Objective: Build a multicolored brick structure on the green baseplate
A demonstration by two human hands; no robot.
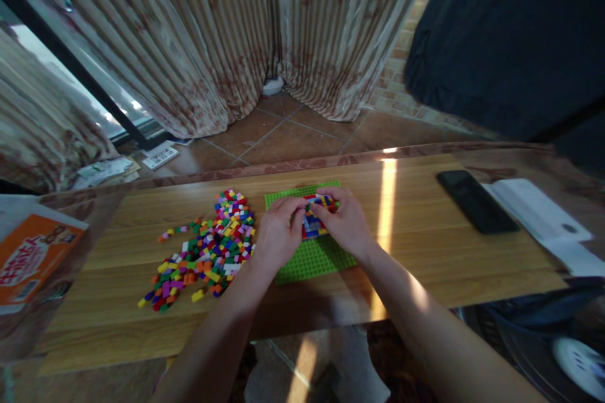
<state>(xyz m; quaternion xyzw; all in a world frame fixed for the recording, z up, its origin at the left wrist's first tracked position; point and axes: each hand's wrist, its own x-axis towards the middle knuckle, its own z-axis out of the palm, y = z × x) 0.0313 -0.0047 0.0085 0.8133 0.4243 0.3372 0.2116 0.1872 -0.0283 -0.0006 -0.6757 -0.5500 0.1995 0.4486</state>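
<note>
The brick assembly [312, 227], in red, blue, yellow and grey, sits on the green baseplate [316, 261], midway between the left and right ends of the wooden table [411, 277]. The left hand [280, 232] and right hand [348, 220] bear on it from either side, fingers curled and thumbs inward; whether either grips a loose brick cannot be determined. Both hands cover parts of the assembly and baseplate. A loose brick pile [222, 242] occupies the table's left half, its nearer side partly screened by the left forearm. A black phone [477, 201] lies along the right edge; a white flat object [543, 208] adjoins that edge. An orange-and-white box [38, 261], cut off by the frame, stands beside the left end. A sunlight strip crosses the tabletop right of the baseplate. Beyond the far edge are a tiled floor [283, 129], striped curtains [198, 31] and, at the far right corner, dark fabric [510, 44], cut off above. Items below the near right corner are indistinct.
</note>
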